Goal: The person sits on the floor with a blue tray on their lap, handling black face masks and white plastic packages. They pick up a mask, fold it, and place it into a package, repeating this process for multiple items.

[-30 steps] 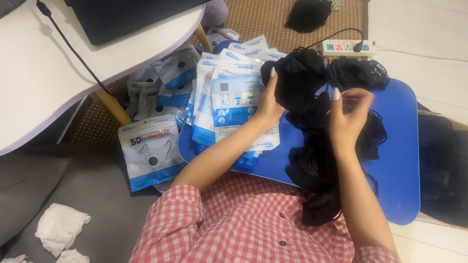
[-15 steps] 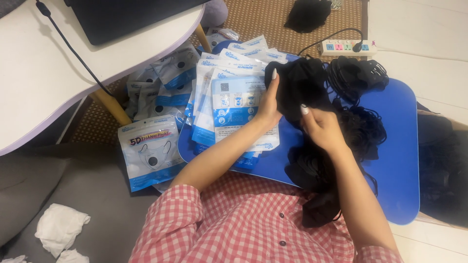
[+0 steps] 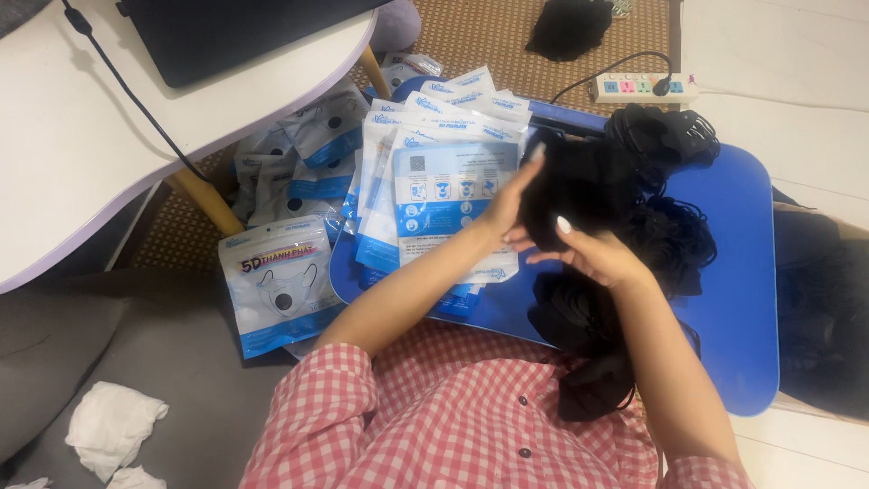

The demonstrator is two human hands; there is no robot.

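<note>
We are sitting at a low blue rounded-corner lap table (image 3: 733, 299) set on a woven tan mat (image 3: 489, 36), with a white desk (image 3: 81, 136) on our left and a white power strip (image 3: 643, 88) beyond. Flat white-and-blue plastic pouches (image 3: 444, 195) are lying fanned across the table's left part. We are holding a stack of black fabric face masks (image 3: 570, 195) upright above the table's middle, its long axis running roughly away from us. Our left hand (image 3: 509, 201) is pressing flat against its left face; our right hand (image 3: 593, 254) is cupping it from below, fingers curled.
</note>
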